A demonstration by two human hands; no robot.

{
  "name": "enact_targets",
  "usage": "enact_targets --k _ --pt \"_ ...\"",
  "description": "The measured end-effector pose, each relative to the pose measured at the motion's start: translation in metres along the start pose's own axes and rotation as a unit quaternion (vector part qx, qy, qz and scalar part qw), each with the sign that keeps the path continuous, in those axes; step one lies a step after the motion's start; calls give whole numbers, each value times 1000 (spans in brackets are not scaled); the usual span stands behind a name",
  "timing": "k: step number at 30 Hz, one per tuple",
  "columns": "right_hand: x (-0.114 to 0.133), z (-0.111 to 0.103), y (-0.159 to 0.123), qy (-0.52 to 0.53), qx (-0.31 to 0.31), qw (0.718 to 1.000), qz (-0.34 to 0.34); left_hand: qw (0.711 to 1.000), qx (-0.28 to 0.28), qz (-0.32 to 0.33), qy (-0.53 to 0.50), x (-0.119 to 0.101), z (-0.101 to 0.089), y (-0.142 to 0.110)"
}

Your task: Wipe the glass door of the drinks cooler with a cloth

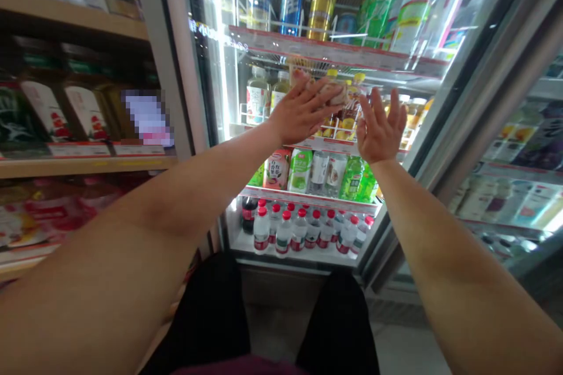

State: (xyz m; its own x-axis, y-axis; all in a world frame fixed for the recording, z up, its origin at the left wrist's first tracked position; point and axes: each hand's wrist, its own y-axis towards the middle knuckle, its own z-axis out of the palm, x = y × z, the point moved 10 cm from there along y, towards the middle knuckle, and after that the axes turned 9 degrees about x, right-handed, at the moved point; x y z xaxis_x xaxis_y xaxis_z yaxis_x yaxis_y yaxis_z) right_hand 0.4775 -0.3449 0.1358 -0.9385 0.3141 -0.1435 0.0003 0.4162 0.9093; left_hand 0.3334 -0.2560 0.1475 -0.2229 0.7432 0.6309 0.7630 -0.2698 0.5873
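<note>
My left hand [303,106] reaches out in front of the middle of a lit drinks fridge, fingers stretched forward over a pale crumpled cloth [336,91]. Part of the cloth is hidden behind those fingers. To its right, my right hand [382,129] is raised with its fingers apart and nothing in it. Yellow-capped bottles [352,99] stand on the shelf behind both hands. I cannot tell whether either hand touches glass.
Cans [322,7] and a green bottle [382,3] fill the upper shelf. Red-capped water bottles [301,229] line the fridge bottom. A metal door frame [477,76] slants along the right. Wooden shelves [83,165] with bottles stand at left.
</note>
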Motion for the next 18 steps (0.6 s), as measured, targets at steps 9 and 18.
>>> enact_targets --k 9,18 --pt "5 -4 -2 -32 -17 999 -8 998 52 43 7 -9 8 -6" --pt "5 -5 -1 -15 2 1000 1 999 27 44 4 -3 7 -11"
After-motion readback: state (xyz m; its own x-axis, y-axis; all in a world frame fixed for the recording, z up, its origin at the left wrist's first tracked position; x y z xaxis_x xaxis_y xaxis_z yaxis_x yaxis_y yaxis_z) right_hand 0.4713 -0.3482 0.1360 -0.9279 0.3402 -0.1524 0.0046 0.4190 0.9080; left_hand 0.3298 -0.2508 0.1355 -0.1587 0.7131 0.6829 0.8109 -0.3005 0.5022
